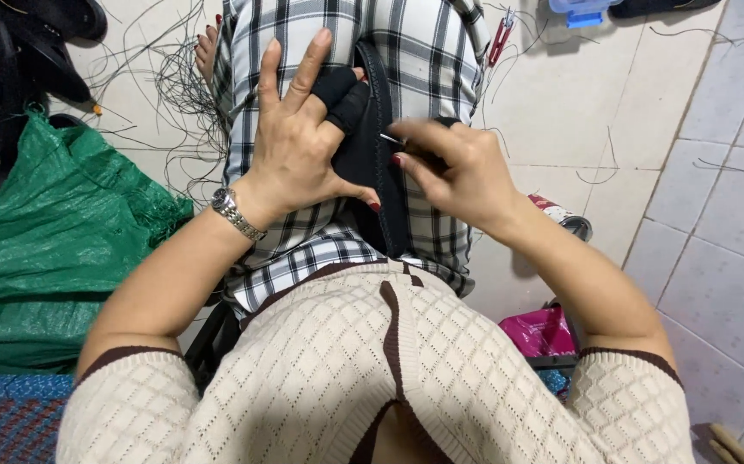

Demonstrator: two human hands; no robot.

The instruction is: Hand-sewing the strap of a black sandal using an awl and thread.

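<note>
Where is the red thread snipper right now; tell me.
In the head view the red thread snipper lies on the tiled floor near the top edge, right of the plaid-covered lap, beyond the right hand and just left of a blue plastic box.

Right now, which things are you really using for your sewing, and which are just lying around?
In use:
- left hand pressing the black fabric piece on the lap
- right hand pinching a needle
- black finger guards on the left hand

Lying about:
- green woven sack
- loose black threads on the tile floor
- red thread snips
- blue plastic box
- pink pouch
</note>
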